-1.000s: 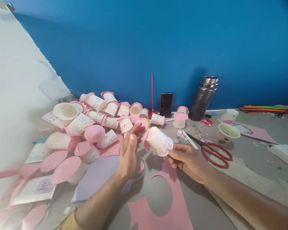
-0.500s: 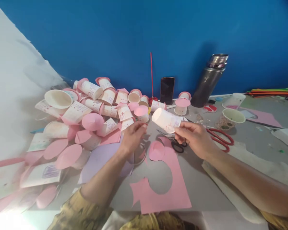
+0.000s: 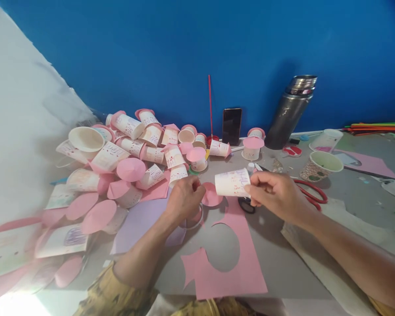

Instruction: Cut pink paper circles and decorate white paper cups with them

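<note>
right hand (image 3: 278, 195): gripping paper cup (image 3: 231, 182) | left hand (image 3: 185, 198): near pink disc (image 3: 212, 195)

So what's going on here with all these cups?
A person's right hand holds a white paper cup with purple and red marks, tipped sideways. The left hand is right by a round pink paper piece; I can't tell if they touch. More cups with pink paper are heaped on the left, and a cut-up pink sheet lies in front.

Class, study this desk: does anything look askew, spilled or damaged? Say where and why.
The paper cups heaped at left look untidy: many lie on their sides. The dark bottle by the wall appears to lean right, though lens distortion may explain that. No spill shows, and the cup in the right hand looks undamaged.
</note>
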